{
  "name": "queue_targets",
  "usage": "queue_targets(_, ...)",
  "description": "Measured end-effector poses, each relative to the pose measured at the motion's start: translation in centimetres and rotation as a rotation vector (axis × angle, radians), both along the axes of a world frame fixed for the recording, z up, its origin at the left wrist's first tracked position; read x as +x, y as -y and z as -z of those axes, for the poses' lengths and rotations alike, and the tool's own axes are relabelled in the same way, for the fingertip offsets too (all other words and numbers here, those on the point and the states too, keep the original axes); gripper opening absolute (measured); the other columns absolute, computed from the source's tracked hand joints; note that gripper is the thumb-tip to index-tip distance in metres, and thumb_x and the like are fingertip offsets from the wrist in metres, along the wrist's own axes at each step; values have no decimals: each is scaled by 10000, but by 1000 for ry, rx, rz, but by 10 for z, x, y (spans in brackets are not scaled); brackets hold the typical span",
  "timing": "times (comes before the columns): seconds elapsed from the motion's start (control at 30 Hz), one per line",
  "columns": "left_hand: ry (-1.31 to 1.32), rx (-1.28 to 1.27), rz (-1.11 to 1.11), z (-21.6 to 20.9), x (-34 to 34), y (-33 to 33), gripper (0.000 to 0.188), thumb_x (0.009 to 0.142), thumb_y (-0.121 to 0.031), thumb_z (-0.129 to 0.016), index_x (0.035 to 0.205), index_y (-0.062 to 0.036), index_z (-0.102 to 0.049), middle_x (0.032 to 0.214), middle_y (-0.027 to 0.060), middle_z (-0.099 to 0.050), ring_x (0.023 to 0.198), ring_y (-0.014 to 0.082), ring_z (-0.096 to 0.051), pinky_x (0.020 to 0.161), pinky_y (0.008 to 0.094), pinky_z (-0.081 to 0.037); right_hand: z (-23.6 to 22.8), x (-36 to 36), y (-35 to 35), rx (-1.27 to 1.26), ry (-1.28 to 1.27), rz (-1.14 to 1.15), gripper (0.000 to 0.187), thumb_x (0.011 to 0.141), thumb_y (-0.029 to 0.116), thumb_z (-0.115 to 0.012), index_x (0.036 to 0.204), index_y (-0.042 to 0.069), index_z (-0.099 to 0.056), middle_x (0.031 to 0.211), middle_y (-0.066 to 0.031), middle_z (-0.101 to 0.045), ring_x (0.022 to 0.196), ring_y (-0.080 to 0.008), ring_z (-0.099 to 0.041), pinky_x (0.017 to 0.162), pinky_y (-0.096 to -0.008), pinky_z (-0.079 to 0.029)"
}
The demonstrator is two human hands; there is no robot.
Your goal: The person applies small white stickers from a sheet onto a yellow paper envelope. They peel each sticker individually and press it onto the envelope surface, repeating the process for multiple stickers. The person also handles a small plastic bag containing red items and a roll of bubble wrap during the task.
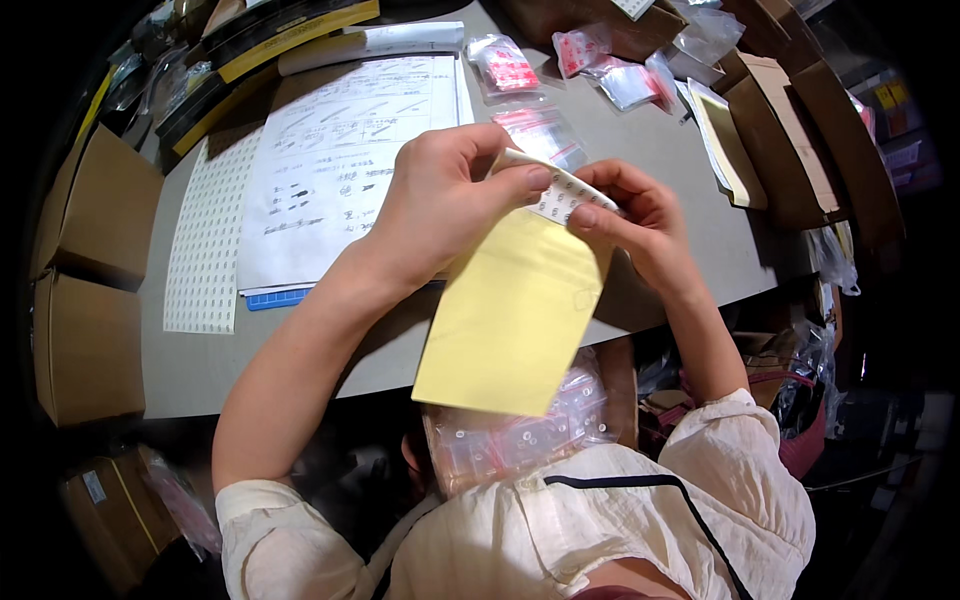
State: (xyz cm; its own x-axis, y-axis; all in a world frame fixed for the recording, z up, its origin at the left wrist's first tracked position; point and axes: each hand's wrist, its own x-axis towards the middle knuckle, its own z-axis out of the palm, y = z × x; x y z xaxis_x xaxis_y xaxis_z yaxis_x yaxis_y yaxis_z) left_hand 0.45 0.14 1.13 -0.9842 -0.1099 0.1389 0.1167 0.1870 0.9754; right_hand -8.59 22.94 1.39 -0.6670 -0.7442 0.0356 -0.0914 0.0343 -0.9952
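Both my hands grip the upper end of a sticker sheet (505, 310). Its yellow backing faces me and hangs down over the table's near edge. At the top the sheet bends over, and a strip of its white side with rows of small printed labels shows. My left hand (455, 185) pinches the left end of this fold between thumb and fingers. At the fold's right end, my right hand (640, 220) pinches it the same way. Below the sheet, a box of small clear bags (520, 440) sits at my lap, partly covered by it.
A stack of written papers (320, 190) lies on the grey table (290, 350), beside another label sheet (205, 240). Cardboard boxes (95, 210) stand at the left edge. Beyond my hands are red-printed zip bags (503, 68). An open carton (775, 140) stands at right.
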Motion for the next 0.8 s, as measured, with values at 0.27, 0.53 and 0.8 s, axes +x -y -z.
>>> queue_targets(0.27, -59, 62, -19, -4, 2, -5, 270, 959, -225, -765, 810, -8, -705, 690, -37, -638, 624, 7, -527, 528, 217, -405, -1, 3, -3, 40, -79, -9, 269, 1024, 169, -657, 1226, -8, -655, 1027, -14, -691, 926, -73, -629, 833, -233, -498)
queue_targets(0.53, -208, -296, -84, 5, 1, -6, 259, 931, -195, -760, 812, 25, -691, 631, 10, -612, 606, 29, -474, 533, 257, -400, -15, 5, 13, 130, -876, 15, 247, 891, -6, -706, 1125, 4, -629, 960, -122, -659, 878, -253, -668, 787, -346, -538)
queue_targets(0.8, -29, -286, -103, 9, -3, -3, 345, 930, -273, -737, 791, 36, -677, 613, 34, -593, 602, 65, -479, 548, 295, -408, -5, 11, 15, 209, -1376, 67, 189, 835, -47, -707, 1010, 11, -666, 907, -125, -646, 817, -302, -659, 710, -386, -540)
